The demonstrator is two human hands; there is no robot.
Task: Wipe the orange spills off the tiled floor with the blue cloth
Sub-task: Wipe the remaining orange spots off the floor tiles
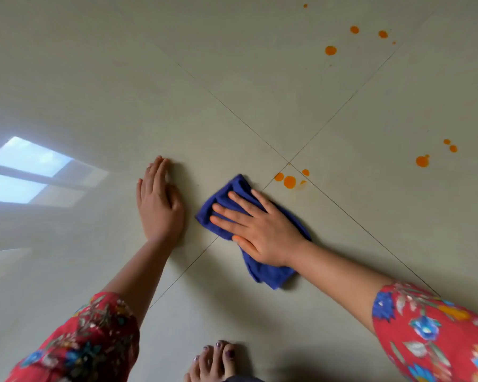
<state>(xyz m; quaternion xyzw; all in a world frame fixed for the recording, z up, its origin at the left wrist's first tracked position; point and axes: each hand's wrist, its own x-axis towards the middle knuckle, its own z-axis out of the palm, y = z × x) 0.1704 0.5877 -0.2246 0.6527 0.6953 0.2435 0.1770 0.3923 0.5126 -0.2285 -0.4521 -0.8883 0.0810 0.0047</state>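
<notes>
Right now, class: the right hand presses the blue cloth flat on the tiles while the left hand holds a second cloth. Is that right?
Not quite. In the head view the left hand rests bare and flat on the floor, holding nothing. The right hand does press the blue cloth.

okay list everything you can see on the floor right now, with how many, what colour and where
blue cloth: one, dark blue, crumpled flat on the floor under the right hand
orange spills: three groups of drops; one just beyond the cloth at the tile corner, one far right, one top right
tiled floor: pale grey-beige, glossy, thin dark joints, window reflection at left
bare foot: one, bottom centre, painted nails
sleeves: two, red floral
left hand: flat on floor, empty
right hand: spread, pressing cloth
</notes>
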